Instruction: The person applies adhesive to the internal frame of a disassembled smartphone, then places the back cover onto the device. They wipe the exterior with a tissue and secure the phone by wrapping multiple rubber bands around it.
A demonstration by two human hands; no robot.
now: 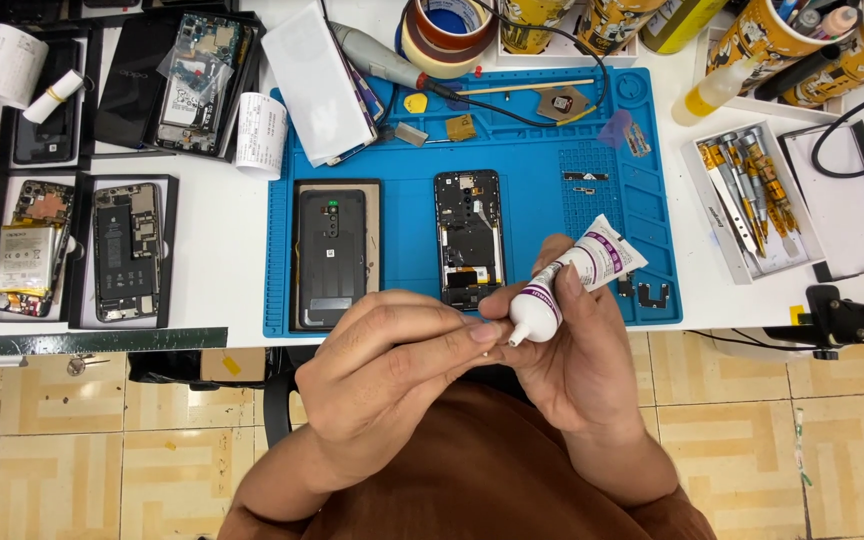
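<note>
The right hand (577,350) held a white tube of adhesive with purple markings (574,278) in a closed grip, the fingers wrapped around its body and the crimped end tilted up and away toward the far right, the nozzle (518,335) pointing down toward the left. The left hand (392,370) had its fingers curled with thumb and forefinger pinched together right at the nozzle's tip; whether a cap or something small sat between them could not be told. Both hands hovered above the near edge of the table (222,250), over the person's brown-clad lap, just in front of a blue work mat (542,150). On the mat, just beyond the hands, lay a phone back cover (332,250) in a dark frame and, beside it to the right, an opened phone chassis (468,238), the two close but apart. Farther back on the mat were rolls of tape (444,32), a yellow pick (415,102) and a powered driver (377,58). To the left of the mat, dark trays held further disassembled phones (127,250). To the right, a white tray held yellow-handled screwdrivers (752,190).
</note>
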